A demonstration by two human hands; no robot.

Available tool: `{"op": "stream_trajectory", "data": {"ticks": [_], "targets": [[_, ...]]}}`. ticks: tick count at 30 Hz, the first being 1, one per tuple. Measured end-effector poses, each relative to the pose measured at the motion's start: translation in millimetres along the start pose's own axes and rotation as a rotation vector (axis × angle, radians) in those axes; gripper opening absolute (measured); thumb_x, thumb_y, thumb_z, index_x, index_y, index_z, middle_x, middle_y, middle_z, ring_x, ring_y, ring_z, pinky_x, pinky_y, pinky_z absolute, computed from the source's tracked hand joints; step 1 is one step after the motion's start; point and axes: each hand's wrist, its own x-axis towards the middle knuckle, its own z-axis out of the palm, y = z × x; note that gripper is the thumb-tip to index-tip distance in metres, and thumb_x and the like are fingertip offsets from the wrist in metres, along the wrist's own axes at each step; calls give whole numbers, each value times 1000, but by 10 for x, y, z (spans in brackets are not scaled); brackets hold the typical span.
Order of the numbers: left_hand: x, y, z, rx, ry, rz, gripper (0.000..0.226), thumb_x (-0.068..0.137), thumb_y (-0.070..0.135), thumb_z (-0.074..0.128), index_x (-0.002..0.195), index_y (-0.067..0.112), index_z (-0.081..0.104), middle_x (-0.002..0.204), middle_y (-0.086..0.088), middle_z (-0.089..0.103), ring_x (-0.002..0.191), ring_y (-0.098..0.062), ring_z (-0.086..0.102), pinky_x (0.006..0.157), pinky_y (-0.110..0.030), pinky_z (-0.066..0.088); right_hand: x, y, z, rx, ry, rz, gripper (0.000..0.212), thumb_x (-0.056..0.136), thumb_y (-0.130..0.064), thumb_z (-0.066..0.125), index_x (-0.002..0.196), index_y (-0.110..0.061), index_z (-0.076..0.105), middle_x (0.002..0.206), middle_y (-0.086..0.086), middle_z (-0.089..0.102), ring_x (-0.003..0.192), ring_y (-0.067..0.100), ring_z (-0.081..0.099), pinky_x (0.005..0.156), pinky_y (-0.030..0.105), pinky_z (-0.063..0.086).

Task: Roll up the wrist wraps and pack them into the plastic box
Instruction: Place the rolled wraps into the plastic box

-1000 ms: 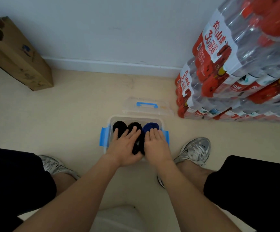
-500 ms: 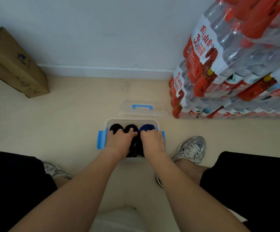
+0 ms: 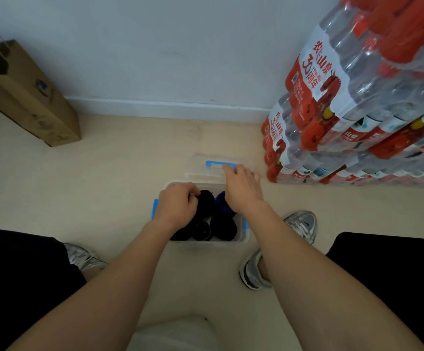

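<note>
The clear plastic box (image 3: 241,236) sits on the floor, packed with rolled black wraps (image 3: 222,228) and a blue one (image 3: 221,198). The left hand (image 3: 178,205) curls closed over the rolls. Behind the box, the right hand (image 3: 242,187) reaches the lid (image 3: 200,168), fingers bent at its blue handle (image 3: 216,163); grip unclear. Bottled-water packs (image 3: 357,110) stand right of it.

Bare corner, beige floor (image 3: 119,178)
Pale wall (image 3: 155,46) far; brown paper bag (image 3: 26,97) left, stacked water-bottle packs (image 3: 357,110) right.
</note>
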Motion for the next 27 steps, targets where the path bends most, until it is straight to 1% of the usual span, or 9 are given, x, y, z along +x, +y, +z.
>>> {"op": "stream_trajectory", "data": {"ticks": [3, 7, 11, 15, 18, 20, 23, 25, 27], "targets": [[-8, -35, -86, -138, 114, -94, 25, 94, 8, 57, 102, 16, 80, 98, -1, 79, 95, -26, 72, 91, -40, 58, 23, 29, -66, 15, -4, -62, 62, 95, -4, 60, 152, -26, 51, 139, 9, 51, 126, 34, 56, 109, 45, 38], [-33, -54, -216, -157, 258, -235, 15, 101, 19, 58, 112, 15, 67, 108, -3, 70, 96, -26, 66, 85, -40, 54, -42, -16, -154, 81, -5, -127, 64, 88, -1, 62, 146, -28, 54, 138, 4, 50, 130, 30, 52, 109, 43, 37], [-74, -73, -331, -276, 390, -473, 35, 104, 48, 53, 113, 16, 63, 108, -3, 71, 102, -30, 67, 85, -40, 50, -177, -166, -250, 194, -62, -191, 45, 97, -14, 62, 139, -29, 58, 135, 2, 51, 130, 27, 51, 110, 44, 37], [-142, -185, -330, -278, 213, -599, 58, 97, 57, 66, 135, 13, 64, 128, -13, 72, 122, -38, 65, 97, -41, 50, -325, -268, -305, 302, -182, -258, 29, 98, -20, 71, 126, -25, 67, 119, 0, 62, 118, 26, 60, 100, 38, 49], [-249, -250, -261, -128, 95, -605, 45, 91, 60, 73, 103, 17, 72, 109, -10, 75, 112, -38, 68, 90, -40, 54, -529, -269, -223, 297, -344, -255, 22, 92, -10, 72, 108, -25, 74, 94, -10, 61, 100, 18, 65, 87, 29, 51], [-317, -284, -241, -50, 54, -617, 41, 88, 59, 76, 93, 20, 65, 101, -6, 72, 105, -36, 68, 86, -39, 53, -671, -217, -116, 347, -399, -188, 20, 88, -5, 71, 89, -23, 79, 79, -15, 68, 91, 15, 73, 87, 30, 59], [-369, -322, -269, -78, -9, -642, 44, 84, 53, 84, 98, 16, 66, 102, -7, 71, 92, -31, 66, 75, -37, 51, -783, -91, -41, 510, -204, 77, 11, 84, -21, 79, 75, -27, 76, 73, -13, 72, 77, 11, 72, 76, 32, 61], [-369, -324, -311, -52, -64, -645, 47, 83, 52, 86, 99, 12, 67, 102, -9, 71, 84, -29, 66, 65, -34, 48, -814, 18, -41, 456, -71, 255, 13, 83, -34, 80, 84, -28, 68, 89, -8, 70, 83, 18, 69, 73, 34, 58], [-365, -327, -352, -40, -90, -655, 50, 83, 52, 87, 101, 12, 65, 99, -9, 70, 79, -28, 70, 62, -33, 54, -833, 116, -24, 418, -57, 398, 41, 82, -48, 83, 107, -25, 61, 107, 0, 65, 95, 26, 67, 71, 34, 50]]}}
